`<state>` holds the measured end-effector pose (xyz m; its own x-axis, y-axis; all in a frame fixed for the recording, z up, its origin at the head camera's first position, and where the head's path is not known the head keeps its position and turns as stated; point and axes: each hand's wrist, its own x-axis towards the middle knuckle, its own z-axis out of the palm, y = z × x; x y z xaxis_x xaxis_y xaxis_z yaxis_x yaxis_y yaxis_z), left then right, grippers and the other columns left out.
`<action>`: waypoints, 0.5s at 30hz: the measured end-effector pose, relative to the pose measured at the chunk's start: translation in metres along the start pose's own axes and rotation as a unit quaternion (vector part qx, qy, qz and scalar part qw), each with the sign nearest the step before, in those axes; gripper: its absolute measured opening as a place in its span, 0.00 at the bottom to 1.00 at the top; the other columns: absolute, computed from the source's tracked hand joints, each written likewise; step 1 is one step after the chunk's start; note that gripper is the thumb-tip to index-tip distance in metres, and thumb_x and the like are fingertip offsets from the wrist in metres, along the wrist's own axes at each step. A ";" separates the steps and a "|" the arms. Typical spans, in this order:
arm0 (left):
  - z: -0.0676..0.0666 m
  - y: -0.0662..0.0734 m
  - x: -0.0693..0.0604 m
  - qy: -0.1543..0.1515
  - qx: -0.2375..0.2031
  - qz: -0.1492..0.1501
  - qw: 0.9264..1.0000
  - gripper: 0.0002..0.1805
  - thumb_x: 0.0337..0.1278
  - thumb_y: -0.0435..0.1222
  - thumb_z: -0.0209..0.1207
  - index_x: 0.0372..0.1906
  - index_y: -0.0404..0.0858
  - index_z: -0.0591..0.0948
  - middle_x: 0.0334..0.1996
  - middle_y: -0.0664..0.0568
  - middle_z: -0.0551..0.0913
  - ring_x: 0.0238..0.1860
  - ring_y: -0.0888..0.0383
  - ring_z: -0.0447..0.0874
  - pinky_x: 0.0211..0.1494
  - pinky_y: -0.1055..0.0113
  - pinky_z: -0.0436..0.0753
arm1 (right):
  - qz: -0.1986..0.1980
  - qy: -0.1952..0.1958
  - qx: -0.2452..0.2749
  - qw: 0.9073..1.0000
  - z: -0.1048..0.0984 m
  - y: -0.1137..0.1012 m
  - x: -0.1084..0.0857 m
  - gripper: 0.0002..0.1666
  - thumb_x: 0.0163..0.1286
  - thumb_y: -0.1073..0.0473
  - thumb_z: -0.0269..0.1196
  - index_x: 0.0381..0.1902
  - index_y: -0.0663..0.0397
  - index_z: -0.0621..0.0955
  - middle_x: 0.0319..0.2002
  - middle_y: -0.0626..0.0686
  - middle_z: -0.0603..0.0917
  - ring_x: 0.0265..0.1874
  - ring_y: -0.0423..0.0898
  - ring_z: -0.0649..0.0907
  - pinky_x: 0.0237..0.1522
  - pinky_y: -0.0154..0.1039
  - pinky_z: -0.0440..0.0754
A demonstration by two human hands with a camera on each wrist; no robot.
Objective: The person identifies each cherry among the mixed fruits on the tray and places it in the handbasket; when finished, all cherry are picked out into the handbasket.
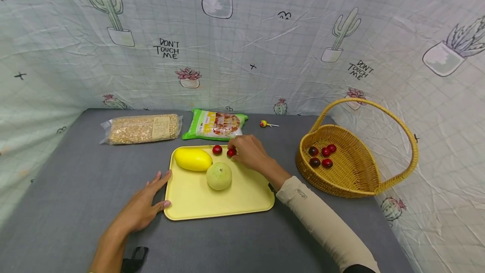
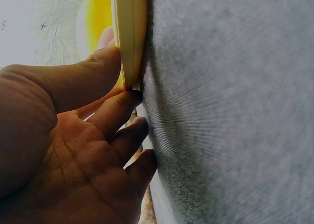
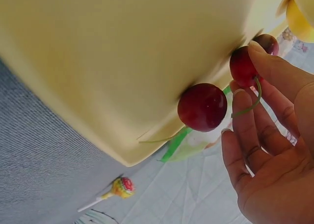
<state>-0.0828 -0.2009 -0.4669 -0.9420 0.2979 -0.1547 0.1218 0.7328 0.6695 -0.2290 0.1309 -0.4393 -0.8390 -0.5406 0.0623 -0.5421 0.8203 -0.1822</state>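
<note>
My right hand (image 1: pixel 248 151) is over the far edge of the yellow tray (image 1: pixel 189 205). Its thumb and fingertips pinch a dark red cherry (image 3: pixel 242 67) with a green stem. Another cherry (image 3: pixel 202 107) lies beside it on the tray, and a third cherry (image 1: pixel 217 150) sits just left of the hand in the head view. A yellow mango-shaped fruit (image 1: pixel 193 159) and a round pale green fruit (image 1: pixel 219 176) also lie on the tray. With fingers spread, my left hand (image 1: pixel 142 205) touches the tray's left edge; the thumb presses against the rim in the left wrist view.
To the right stands a woven basket (image 1: pixel 356 172) with a tall handle and several cherries inside. Behind the tray lie a bag of grains (image 1: pixel 142 129), a green packet (image 1: pixel 214 124) and a lollipop (image 1: pixel 264 124). A patterned cloth hangs behind the grey table (image 1: pixel 102 180).
</note>
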 end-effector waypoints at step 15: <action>0.000 0.001 0.001 -0.004 -0.003 -0.002 1.000 0.49 0.66 0.37 0.70 0.86 0.40 0.57 0.83 0.24 0.51 0.80 0.20 0.50 0.78 0.22 0.55 | -0.012 0.039 0.031 0.999 -0.005 0.001 -0.026 0.15 0.62 0.57 0.81 0.47 0.46 0.91 0.40 0.46 0.91 0.36 0.42 0.84 0.40 0.41 0.76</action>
<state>-0.0840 -0.1997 -0.4662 -0.9402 0.2995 -0.1623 0.1165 0.7304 0.6730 -0.2076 0.1467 -0.4363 -0.8282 -0.5419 0.1432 -0.5603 0.7928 -0.2398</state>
